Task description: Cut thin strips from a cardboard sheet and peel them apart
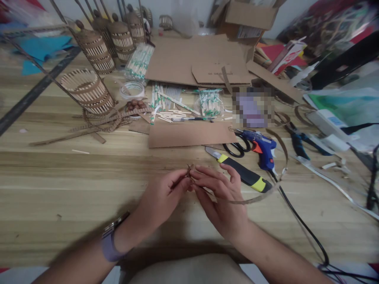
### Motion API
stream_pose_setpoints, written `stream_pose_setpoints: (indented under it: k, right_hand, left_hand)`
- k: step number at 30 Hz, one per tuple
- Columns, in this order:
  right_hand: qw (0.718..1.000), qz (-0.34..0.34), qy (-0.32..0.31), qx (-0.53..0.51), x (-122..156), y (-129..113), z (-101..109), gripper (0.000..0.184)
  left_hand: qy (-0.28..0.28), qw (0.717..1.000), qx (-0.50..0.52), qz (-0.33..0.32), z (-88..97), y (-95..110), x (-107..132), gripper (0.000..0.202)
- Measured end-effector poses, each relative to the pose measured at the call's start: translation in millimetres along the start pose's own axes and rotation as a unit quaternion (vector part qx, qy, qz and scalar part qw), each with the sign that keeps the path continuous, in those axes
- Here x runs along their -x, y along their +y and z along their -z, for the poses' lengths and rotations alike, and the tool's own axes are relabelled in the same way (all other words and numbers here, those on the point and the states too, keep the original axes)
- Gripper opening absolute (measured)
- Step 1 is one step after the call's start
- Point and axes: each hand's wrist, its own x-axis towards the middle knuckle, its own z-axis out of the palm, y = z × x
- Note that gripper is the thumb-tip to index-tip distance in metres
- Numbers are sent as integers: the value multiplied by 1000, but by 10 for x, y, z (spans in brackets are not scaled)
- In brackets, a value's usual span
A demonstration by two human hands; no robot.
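Near the front edge of the desk, left hand and right hand pinch a brown strip, likely light, bendable, best held by its end.

the single view looks out from a camera worn on the person's head, facing forward and down across a pale, streaked wooden table. it sits close above the work: the bare left hand and the bare right hand fall just below mid-frame, with two bare forearms slanting in from the lower corners. a rounded beige lap fills the bottom edge, nearest; an open brown cardboard box stands far off at the top.
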Motion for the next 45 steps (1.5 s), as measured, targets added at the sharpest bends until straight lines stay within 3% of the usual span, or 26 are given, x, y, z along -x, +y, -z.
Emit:
stream_pose_setpoints:
  k: [15, 23, 26, 29, 33, 35, 37, 41, 43, 45]
  right_hand:
    - [1000, -20, -6, -13, -8, -17, 18, 15]
    - [998, -28, -6, -51, 17, -11, -17, 22]
    - [988, -97, -3, -120, -22, 17, 28, 15]
    - [960, -178, 55, -208, -87, 47, 102, 13]
    - [934, -227, 114, -250, -146, 85, 163, 14]
    - [937, -257, 82, -222, -154, 95, 161, 12]
    - [939, -281, 8, -199, -158, 95, 147, 9]
    - [928, -277, -124, -216, -181, 113, 160, 24]
    - [931, -291, -100, -197, -190, 160, 202, 34]
    - [929, -330, -23, -168, -189, 238, 251, 35]
  left_hand:
    - [-2, 1000, 11, 20, 3, 11, 11, 27]
    - [11, 1000, -1, 8, 4, -25, 24, 26]
    - [13, 999, 38, 23, 5, -43, 23, 25]
    - [15, 994, 95, 53, 1, -50, 9, 24]
    - [-11, 984, 157, 83, 2, -38, -5, 25]
    - [-38, 983, 160, 82, 6, -26, 0, 27]
    - [-68, 984, 145, 76, 6, -11, 9, 29]
    - [-114, 987, 92, 59, 17, 59, 38, 32]
    - [-124, 989, 48, 62, 57, 130, 67, 33]
    - [-130, 989, -5, 68, 137, 220, 118, 35]
